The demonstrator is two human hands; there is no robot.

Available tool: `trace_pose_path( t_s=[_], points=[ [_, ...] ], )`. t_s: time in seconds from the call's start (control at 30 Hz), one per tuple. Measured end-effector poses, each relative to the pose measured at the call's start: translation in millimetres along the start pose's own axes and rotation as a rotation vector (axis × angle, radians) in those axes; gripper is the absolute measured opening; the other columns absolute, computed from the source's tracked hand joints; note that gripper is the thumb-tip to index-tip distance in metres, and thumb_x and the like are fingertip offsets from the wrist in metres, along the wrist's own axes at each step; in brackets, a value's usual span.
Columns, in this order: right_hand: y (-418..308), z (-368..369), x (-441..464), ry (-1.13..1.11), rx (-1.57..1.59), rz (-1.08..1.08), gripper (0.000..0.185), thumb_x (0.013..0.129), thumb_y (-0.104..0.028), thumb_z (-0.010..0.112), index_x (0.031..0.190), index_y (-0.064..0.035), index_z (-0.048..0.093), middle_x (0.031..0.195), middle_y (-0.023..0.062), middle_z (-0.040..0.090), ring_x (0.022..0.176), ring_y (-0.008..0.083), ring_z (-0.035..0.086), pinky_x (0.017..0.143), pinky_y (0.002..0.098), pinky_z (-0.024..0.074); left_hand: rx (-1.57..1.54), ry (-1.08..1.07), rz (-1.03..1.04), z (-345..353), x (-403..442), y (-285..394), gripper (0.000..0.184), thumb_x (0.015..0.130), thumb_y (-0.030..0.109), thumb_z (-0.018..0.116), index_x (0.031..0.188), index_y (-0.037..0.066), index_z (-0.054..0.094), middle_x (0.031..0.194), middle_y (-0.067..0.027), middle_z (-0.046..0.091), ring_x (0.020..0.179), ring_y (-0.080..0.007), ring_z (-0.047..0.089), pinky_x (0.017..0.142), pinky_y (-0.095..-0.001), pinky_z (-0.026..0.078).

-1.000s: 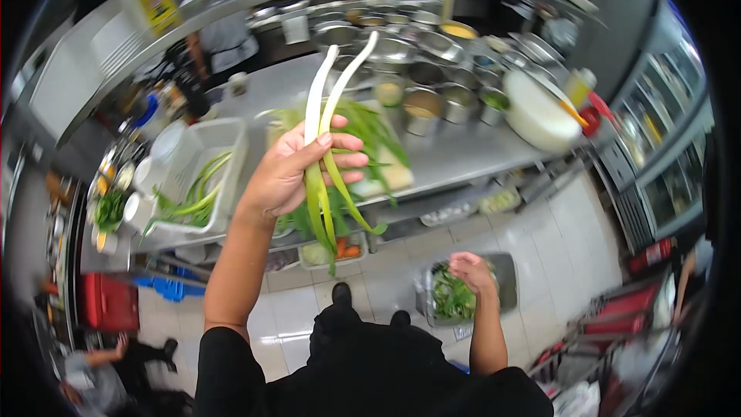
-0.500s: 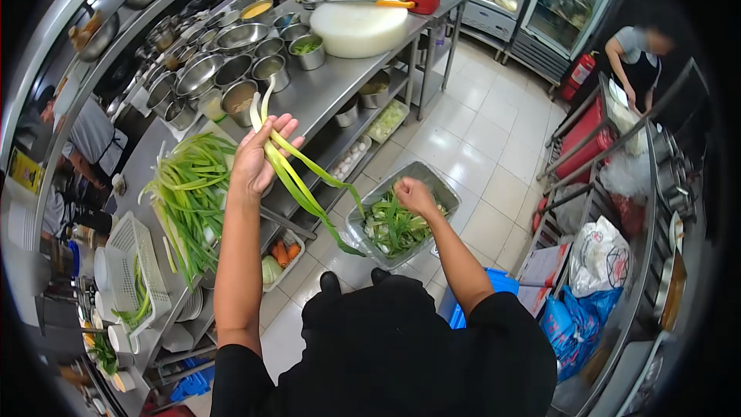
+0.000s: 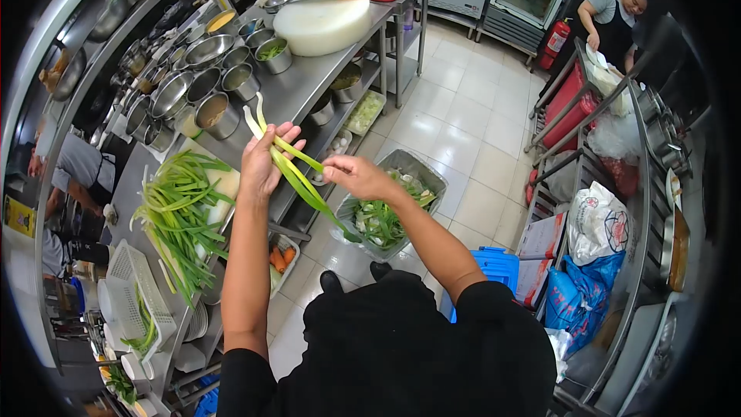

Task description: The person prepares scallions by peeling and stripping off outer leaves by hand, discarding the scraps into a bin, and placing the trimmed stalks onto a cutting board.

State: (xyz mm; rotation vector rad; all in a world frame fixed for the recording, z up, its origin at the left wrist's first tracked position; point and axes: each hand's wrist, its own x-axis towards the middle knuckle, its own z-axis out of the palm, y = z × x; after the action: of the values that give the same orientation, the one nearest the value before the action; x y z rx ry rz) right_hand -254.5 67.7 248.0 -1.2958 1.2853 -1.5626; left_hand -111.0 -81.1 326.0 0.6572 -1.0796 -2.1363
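Observation:
My left hand [image 3: 265,162] is raised by the steel counter with a long spring onion [image 3: 310,195] between thumb and palm, its other fingers spread. The white ends point up and away; the green leaves trail down to the right. My right hand [image 3: 360,177] pinches one yellowish-green leaf, pulled out straight from the rest. Beneath that hand, a grey plastic bin [image 3: 438,184] on the floor holds leafy green scraps [image 3: 378,220]. Left of my left forearm, a heap of spring onions [image 3: 179,205] lies on a pale board [image 3: 225,181] on the counter.
Steel pots [image 3: 218,114] crowd the counter, with a thick round white chopping block [image 3: 323,25] bearing a knife. A white basket [image 3: 158,301] sits at left. At right stand a rack with bags [image 3: 600,224], a blue plastic container [image 3: 494,266] and a person [image 3: 610,19].
My right hand has moved left and up from above the bin and now grips a leaf of the spring onion. The view has shifted slightly; the left hand keeps its hold.

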Motion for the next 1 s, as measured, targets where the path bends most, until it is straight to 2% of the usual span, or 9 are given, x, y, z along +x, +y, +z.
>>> trace_pose_path(
  t_s=[0.07, 0.43, 0.53, 0.6, 0.73, 0.77, 0.87, 0.93, 1.0],
  points=[
    [-6, -6, -8, -0.154, -0.192, 0.131, 0.028, 0.093, -0.028, 0.052, 0.092, -0.0008, 0.060, 0.074, 0.0022, 0.060, 0.073, 0.0097, 0.056, 0.070, 0.0252, 0.0457, -0.020, 0.055, 0.019, 0, 2, -5, 0.020, 0.097, 0.015, 0.044, 0.107, -0.002, 0.046, 0.112, -0.0168, 0.055, 0.108, -0.0295, 0.056, 0.091, -0.0510, 0.050],
    [-3, -10, -43, 0.025, -0.300, 0.041, 0.027, 0.096, -0.024, 0.047, 0.086, -0.0012, 0.057, 0.069, 0.0019, 0.055, 0.067, 0.0103, 0.053, 0.062, 0.0253, 0.0416, -0.173, 0.153, 0.077, -23, 0, -27, 0.015, 0.098, 0.017, 0.043, 0.098, 0.002, 0.046, 0.090, -0.0116, 0.056, 0.085, -0.0245, 0.059, 0.087, -0.0513, 0.052],
    [15, -2, -46, 0.175, -0.044, -0.085, 0.027, 0.096, -0.023, 0.047, 0.084, -0.0001, 0.057, 0.070, 0.0009, 0.055, 0.069, 0.0096, 0.052, 0.063, 0.0240, 0.0417, -0.260, 0.109, 0.123, -30, -4, -29, 0.014, 0.098, 0.016, 0.042, 0.094, 0.003, 0.046, 0.085, -0.0090, 0.054, 0.082, -0.0231, 0.057, 0.090, -0.0536, 0.049],
    [41, -11, -49, 0.502, 0.203, -0.006, 0.027, 0.096, -0.023, 0.048, 0.085, -0.0003, 0.058, 0.071, -0.0003, 0.056, 0.070, 0.0094, 0.052, 0.064, 0.0233, 0.0421, -0.298, 0.164, 0.242, -40, -6, -22, 0.015, 0.098, 0.016, 0.041, 0.091, 0.004, 0.047, 0.083, -0.0070, 0.052, 0.081, -0.0230, 0.056, 0.093, -0.0555, 0.047],
    [75, -44, -54, 0.370, 0.223, 0.190, 0.026, 0.095, -0.024, 0.050, 0.091, -0.0010, 0.061, 0.073, -0.0012, 0.057, 0.069, 0.0081, 0.051, 0.064, 0.0220, 0.0412, -0.366, 0.094, 0.238, -29, -31, 13, 0.017, 0.099, 0.018, 0.041, 0.096, 0.004, 0.051, 0.095, -0.0080, 0.059, 0.103, -0.0252, 0.057, 0.096, -0.0596, 0.043],
    [92, -50, -50, 0.337, 0.139, 0.263, 0.026, 0.095, -0.024, 0.050, 0.094, -0.0006, 0.062, 0.075, 0.0017, 0.059, 0.072, 0.0116, 0.054, 0.068, 0.0248, 0.0432, -0.365, -0.041, 0.251, -37, -32, 15, 0.019, 0.099, 0.019, 0.040, 0.102, 0.005, 0.053, 0.104, -0.0084, 0.061, 0.113, -0.0241, 0.054, 0.099, -0.0602, 0.040],
    [196, -67, -67, 0.295, -0.330, 0.335, 0.032, 0.089, -0.028, 0.058, 0.108, -0.0021, 0.060, 0.078, 0.0097, 0.064, 0.082, 0.0261, 0.062, 0.078, 0.0346, 0.0463, -0.377, -0.070, 0.269, -38, -39, 23, 0.021, 0.099, 0.021, 0.040, 0.104, 0.006, 0.054, 0.105, -0.0077, 0.062, 0.112, -0.0225, 0.055, 0.100, -0.0584, 0.039],
    [251, -70, -85, 0.274, -1.207, 0.369, 0.045, 0.080, -0.025, 0.067, 0.117, -0.0027, 0.054, 0.095, 0.0178, 0.064, 0.093, 0.0365, 0.060, 0.081, 0.0391, 0.0460, -0.378, -0.073, 0.262, -37, -46, 24, 0.022, 0.099, 0.021, 0.040, 0.106, 0.006, 0.054, 0.106, -0.0068, 0.062, 0.111, -0.0215, 0.056, 0.100, -0.0569, 0.039],
    [217, -73, -67, 0.298, -0.998, 0.576, 0.047, 0.077, -0.020, 0.069, 0.117, -0.0030, 0.050, 0.110, 0.0215, 0.058, 0.103, 0.0375, 0.056, 0.081, 0.0405, 0.0469, -0.342, -0.040, 0.260, -38, -52, 25, 0.022, 0.099, 0.021, 0.040, 0.105, 0.006, 0.055, 0.106, -0.0061, 0.062, 0.111, -0.0212, 0.056, 0.100, -0.0566, 0.039]
  ],
)
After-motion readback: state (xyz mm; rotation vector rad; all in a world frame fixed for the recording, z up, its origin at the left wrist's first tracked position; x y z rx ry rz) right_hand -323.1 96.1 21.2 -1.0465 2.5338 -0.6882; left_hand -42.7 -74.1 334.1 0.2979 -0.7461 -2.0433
